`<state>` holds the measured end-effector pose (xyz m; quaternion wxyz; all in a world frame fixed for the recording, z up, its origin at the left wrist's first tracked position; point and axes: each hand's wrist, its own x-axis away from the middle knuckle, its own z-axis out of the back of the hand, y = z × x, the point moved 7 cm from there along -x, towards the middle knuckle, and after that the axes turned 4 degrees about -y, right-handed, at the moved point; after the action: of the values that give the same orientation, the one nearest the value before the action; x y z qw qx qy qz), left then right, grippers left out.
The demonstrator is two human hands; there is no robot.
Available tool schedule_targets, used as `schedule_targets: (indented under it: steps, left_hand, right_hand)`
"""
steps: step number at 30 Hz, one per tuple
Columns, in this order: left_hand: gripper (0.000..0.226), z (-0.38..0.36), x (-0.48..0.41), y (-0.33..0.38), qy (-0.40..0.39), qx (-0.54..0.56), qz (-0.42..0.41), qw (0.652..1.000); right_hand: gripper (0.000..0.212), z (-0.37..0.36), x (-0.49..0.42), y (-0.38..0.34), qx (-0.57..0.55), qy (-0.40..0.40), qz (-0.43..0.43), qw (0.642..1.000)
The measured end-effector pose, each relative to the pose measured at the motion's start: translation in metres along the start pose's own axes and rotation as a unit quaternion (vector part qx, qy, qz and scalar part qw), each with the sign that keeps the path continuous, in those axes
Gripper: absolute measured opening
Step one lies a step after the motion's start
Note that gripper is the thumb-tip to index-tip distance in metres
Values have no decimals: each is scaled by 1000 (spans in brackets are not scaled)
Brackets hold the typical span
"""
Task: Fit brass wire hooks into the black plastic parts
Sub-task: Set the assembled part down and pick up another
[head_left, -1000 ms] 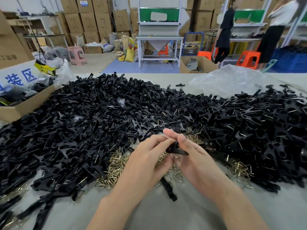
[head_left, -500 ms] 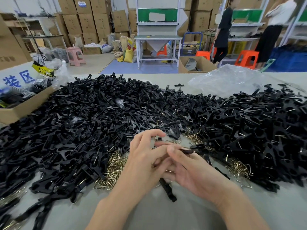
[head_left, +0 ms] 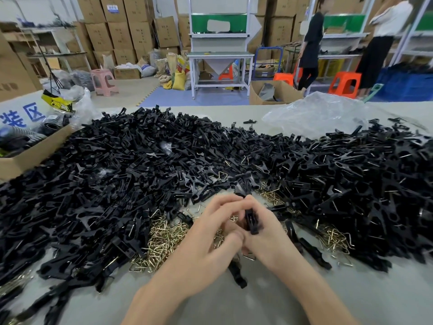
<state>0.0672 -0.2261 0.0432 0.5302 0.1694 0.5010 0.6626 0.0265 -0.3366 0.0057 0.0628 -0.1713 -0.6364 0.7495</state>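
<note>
In a warehouse stacked with cartons (head_left: 112, 31), a grey desk (head_left: 234, 308) carries heaped black plastic parts (head_left: 140, 165) and brass wire hooks (head_left: 161, 240); left grip (head_left: 210, 240) and right grip (head_left: 269, 235) pinch one black part (head_left: 251, 220) between them, above the hooks.

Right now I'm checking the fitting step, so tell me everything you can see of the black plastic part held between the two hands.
The black plastic part is a narrow, elongated piece of matte black moulded plastic with a squared near end. It is held off the table, above the loose brass wire hooks, its length pointing away from the camera. The right hand grips its side; the left hand's curled fingers cover its far end. Whether a hook is fitted cannot be seen.
</note>
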Motion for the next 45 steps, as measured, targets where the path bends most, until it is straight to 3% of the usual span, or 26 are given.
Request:
schedule_targets:
  steps: [7,17,23,25,26,29,31,36,41,45]
  left_hand:
    - [33,-4,-2,1,11,-38,-1,999]
    - [30,-2,-1,3,29,-31,-17,999]
    - [30,3,-2,-1,58,-65,-20,996]
    - [35,4,-2,-3,71,-78,-18,994]
    - [37,5,-1,-4,79,-83,-15,993]
    - [42,7,0,-5,90,-116,-20,989]
    - [47,5,-1,-4,82,-149,-27,985]
    - [54,5,-2,-4,79,-197,-41,976]
    - [36,6,-3,-8,63,-278,-60,957]
    - [32,18,-2,-10,106,-203,-44,972]
  right_hand:
    - [32,9,0,6,49,73,15,996]
    - [41,3,4,-7,-14,54,47,997]
    - [23,-1,1,-7,9,28,19,999]
    - [24,-6,2,-7,-61,12,-13,998]
    - [34,-10,1,-5,-134,-4,-38,990]
    - [58,-16,2,0,-352,-64,-106,928]
    - [67,-14,4,5,-401,-73,-134,903]
    - [95,-17,4,9,-390,-123,-152,900]
    - [82,-25,5,5,-377,-162,-156,899]
    - [65,-25,1,-1,-378,-155,-124,904]
